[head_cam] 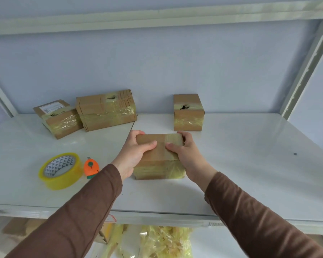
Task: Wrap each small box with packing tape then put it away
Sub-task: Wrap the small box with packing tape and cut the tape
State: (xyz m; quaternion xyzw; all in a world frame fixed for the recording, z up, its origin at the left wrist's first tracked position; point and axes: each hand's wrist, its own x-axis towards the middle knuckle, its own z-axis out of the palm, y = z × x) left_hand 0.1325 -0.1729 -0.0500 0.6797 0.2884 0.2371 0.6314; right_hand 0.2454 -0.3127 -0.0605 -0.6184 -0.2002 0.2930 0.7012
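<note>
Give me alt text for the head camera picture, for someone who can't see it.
Both hands, left hand and right hand, hold a taped cardboard box on a white shelf. A tape roll and orange cutter lie left; three taped boxes stand behind.

shelf point(231, 164): white | cutter point(90, 167): orange, lying on shelf | wall point(157, 71): pale blue

Matt cardboard box point(159, 146); glossy tape point(61, 171)
</note>
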